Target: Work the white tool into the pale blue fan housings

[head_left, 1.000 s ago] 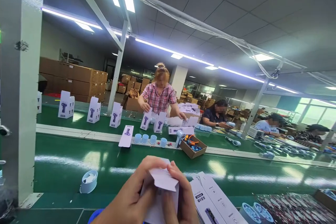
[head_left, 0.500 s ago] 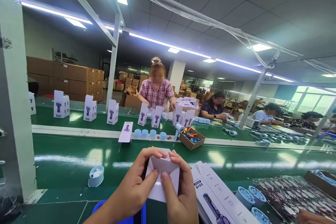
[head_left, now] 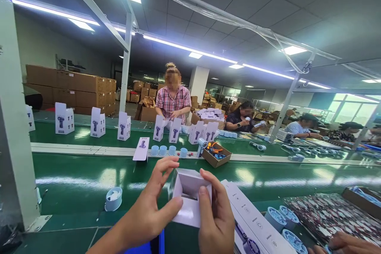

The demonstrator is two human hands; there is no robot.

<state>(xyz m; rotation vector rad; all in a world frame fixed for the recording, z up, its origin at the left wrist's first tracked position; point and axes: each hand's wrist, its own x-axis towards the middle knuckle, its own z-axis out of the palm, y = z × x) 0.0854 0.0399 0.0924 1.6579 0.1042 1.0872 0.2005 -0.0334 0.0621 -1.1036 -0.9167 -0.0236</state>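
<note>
My right hand (head_left: 216,210) grips a small white carton (head_left: 188,215) by its right side, thumb on the front edge and fingers behind. The carton's top is open towards me, so its hollow inside shows, with a flap folded out at the front. On the other side, my left hand (head_left: 150,206) has its fingers spread and raised away from the carton. Its thumb tip touches or nearly touches the left front edge. Just right of my hands lies a stack of flat printed cartons (head_left: 253,218) with a handheld fan pictured on them.
A light-blue cup (head_left: 113,199) with white bits stands at left. Across the green belt (head_left: 80,170) are upright printed boxes (head_left: 124,126), blue rings (head_left: 172,150) and a tool-filled cardboard tray (head_left: 217,160). At lower right, another person's hand (head_left: 345,242) is near blue round parts (head_left: 275,217).
My left fingers have lifted off the carton and spread. The carton's top has opened wider and moved slightly right in my right hand. The co-worker opposite has brought both hands together.
</note>
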